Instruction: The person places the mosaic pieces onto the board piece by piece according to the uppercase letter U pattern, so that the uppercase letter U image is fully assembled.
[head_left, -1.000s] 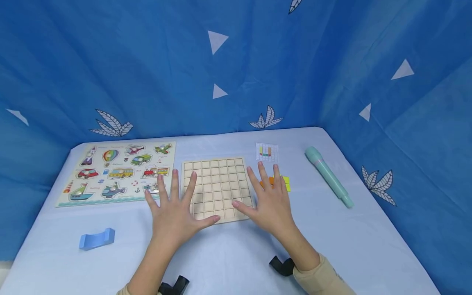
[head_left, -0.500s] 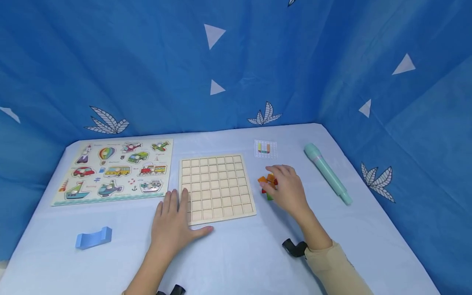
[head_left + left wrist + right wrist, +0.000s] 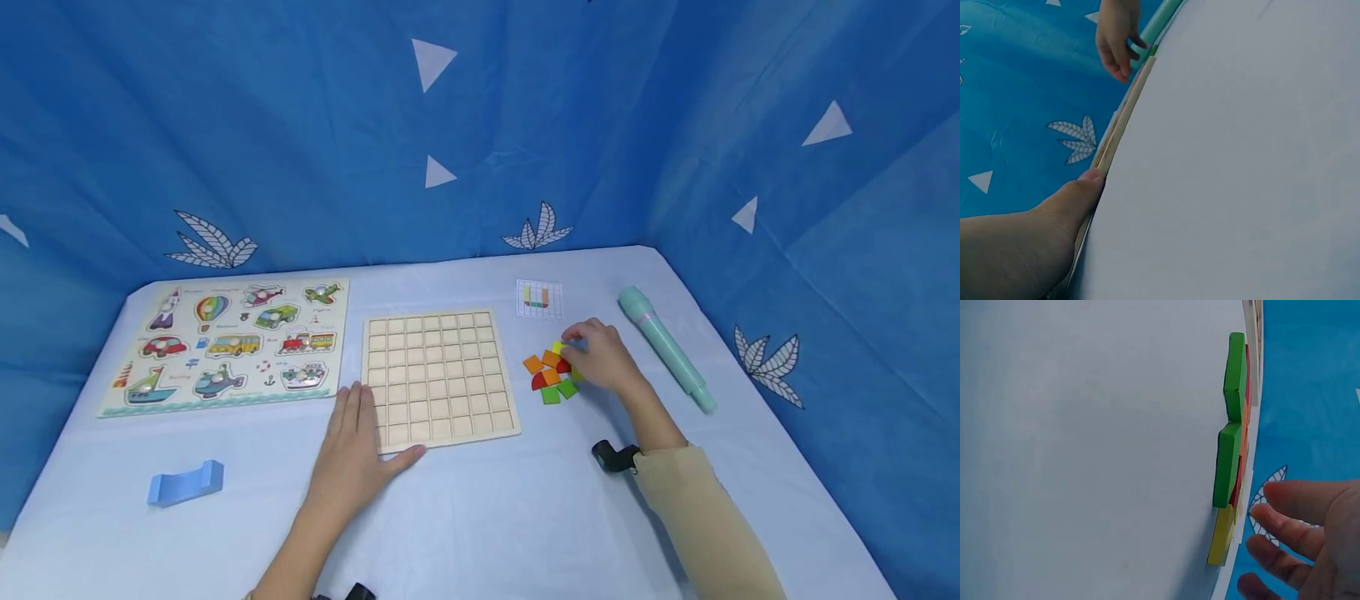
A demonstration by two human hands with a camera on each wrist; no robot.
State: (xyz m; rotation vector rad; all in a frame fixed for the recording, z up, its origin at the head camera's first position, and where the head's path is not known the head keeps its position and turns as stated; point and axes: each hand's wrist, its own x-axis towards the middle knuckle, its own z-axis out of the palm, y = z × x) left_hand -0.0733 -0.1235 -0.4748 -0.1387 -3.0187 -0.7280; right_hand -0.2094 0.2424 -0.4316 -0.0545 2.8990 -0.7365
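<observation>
A wooden grid board [image 3: 438, 377] lies flat at mid-table. My left hand [image 3: 348, 458] rests at its lower left corner, with straight fingers along the left edge and the thumb at the front edge. In the left wrist view the thumb [image 3: 1075, 197] touches the board's rim. Right of the board is a loose cluster of small tiles in orange, red, green and yellow, among them a green tile [image 3: 551, 395] and an orange tile [image 3: 533, 364]. Over the cluster's right side hovers my right hand [image 3: 606, 358], fingers loosely bent. The right wrist view shows nothing between them, beside a yellow tile [image 3: 1221, 536].
Behind the tiles lies a small printed card [image 3: 538, 298] with a coloured U shape. A mint-green microphone-shaped object [image 3: 667, 350] is at the right. On the left are a vehicle picture puzzle [image 3: 225, 346] and a light-blue curved block [image 3: 186, 483]. Blue curtains border the table.
Both hands were spread above the board. The left came down to the board's lower left corner. The right moved rightward over the tiles, which now lie more spread out.
</observation>
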